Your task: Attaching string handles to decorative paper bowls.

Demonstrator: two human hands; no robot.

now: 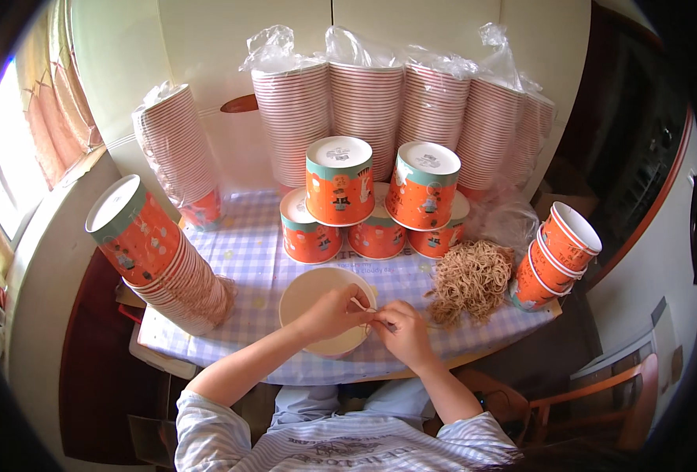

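My left hand (pixel 336 313) and my right hand (pixel 405 333) meet over the near right rim of an open, pale paper tub (pixel 301 289). Fingertips of both hands are pinched together on something too small to make out. Right of the tub lies a heap of thin, tangled tan strands (pixel 474 282); whether they are loops or cut lengths I cannot tell. Behind the tub, orange-and-green paper tubs stand upside down in two tiers, among them an upper left tub (pixel 339 182) and an upper right tub (pixel 423 187).
Tall plastic-wrapped stacks of tubs (pixel 290 126) line the back. At the left edge leans a stack of nested tubs (pixel 177 275), with another wrapped stack (pixel 177 145) behind it. Tilted orange tubs (pixel 557 256) stand at the right. A checked cloth (pixel 246 275) covers the table.
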